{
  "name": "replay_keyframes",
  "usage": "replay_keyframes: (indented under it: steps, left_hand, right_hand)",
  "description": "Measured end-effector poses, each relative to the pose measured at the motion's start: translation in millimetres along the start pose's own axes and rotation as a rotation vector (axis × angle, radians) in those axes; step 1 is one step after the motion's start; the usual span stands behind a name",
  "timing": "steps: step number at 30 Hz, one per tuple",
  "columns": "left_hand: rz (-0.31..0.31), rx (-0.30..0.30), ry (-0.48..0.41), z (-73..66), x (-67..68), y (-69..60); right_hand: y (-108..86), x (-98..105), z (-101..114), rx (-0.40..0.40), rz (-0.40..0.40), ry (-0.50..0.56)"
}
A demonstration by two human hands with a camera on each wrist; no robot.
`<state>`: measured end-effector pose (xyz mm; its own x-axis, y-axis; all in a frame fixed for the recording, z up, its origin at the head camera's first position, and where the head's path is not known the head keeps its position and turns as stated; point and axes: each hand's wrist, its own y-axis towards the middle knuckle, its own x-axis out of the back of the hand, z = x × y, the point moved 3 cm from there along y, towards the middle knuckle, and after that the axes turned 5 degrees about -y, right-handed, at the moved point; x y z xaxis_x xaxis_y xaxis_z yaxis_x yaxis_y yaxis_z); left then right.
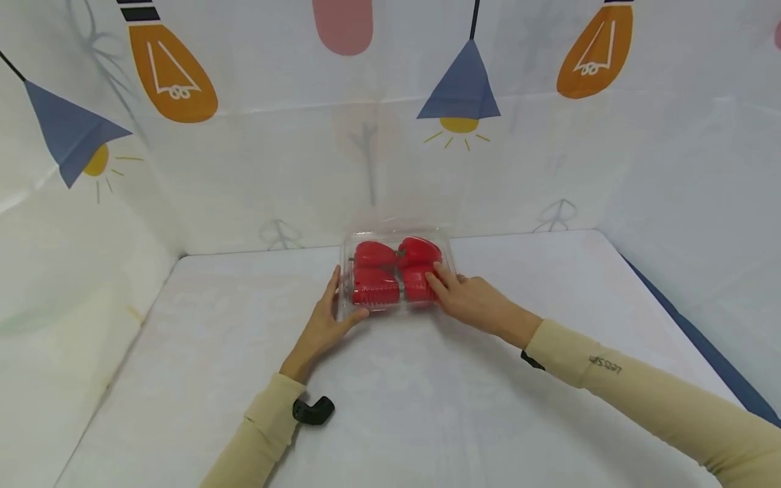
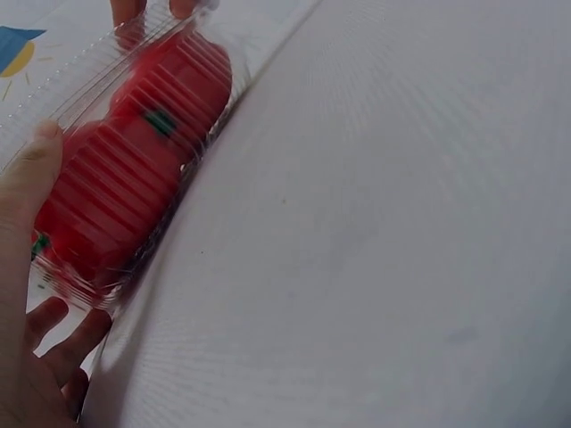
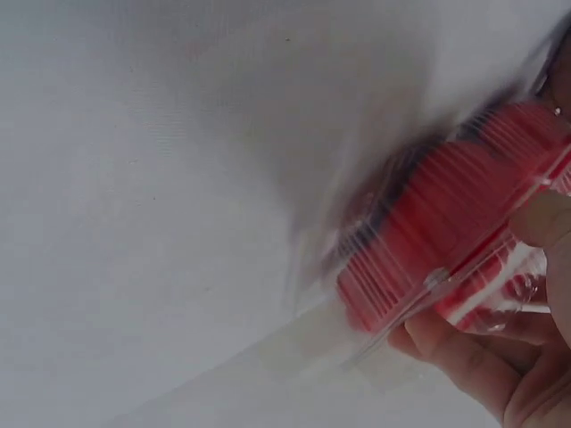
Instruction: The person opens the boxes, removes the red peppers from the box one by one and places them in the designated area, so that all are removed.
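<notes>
Along the far left, a blue lamp [image 1: 73, 132] and an orange bulb [image 1: 173, 74] were printed on the white sheet [image 1: 262, 169] that walled the table [image 1: 378, 407]. Below them reached the left sleeve [image 1: 259, 427], beige, with a black device [image 1: 314, 411] at its wrist. The left hand [image 1: 320, 325] was spread wide at the near left corner of the clear plastic box [image 1: 448, 252], its thumb along the near side and its fingers against the left end, touching it rather than closed round it. The box sat near the middle of the table's far edge and held four red peppers [image 1: 376, 286] in two rows of two. At its near right corner, the right hand [image 1: 472, 298] was nearly closed, pinching the plastic edge between thumb and fingers. Farther right ran the right sleeve [image 1: 647, 400], marked with dark lettering, and a blue strip [image 1: 689, 325] showed beyond the table's edge
</notes>
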<state>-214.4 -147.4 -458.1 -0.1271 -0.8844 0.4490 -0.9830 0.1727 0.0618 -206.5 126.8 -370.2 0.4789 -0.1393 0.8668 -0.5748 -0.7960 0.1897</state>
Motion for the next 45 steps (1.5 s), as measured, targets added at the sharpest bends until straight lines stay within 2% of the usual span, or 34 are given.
replay_keyframes:
  steps: [5, 13, 17, 26, 31, 45]
  left_hand:
    - [-0.005, 0.004, -0.001, 0.3, 0.7, 1.0]
    - [-0.005, 0.004, 0.001, 1.8, -0.6, 0.7]
    - [-0.008, -0.004, 0.006, 0.7, -0.4, 0.5]
    - [-0.018, -0.01, 0.003, -1.0, 2.6, -1.0]
    - [-0.003, -0.027, 0.007, -1.2, 1.8, -0.6]
    - [-0.01, -0.053, 0.019, 0.0, 1.1, 1.4]
  right_hand:
    - [3.3, 0, 5, -0.05, -0.026, -0.055]
    - [3.8, -2, 11, -0.164, -0.003, -0.025]
    - [4.2, -3, 13, -0.186, -0.002, -0.023]
    - [2.8, -5, 15, -0.209, -0.075, -0.024]
    - [-0.6, -6, 18, -0.242, -0.096, -0.022]
    - [-1.3, -9, 19, -0.266, -0.092, -0.017]
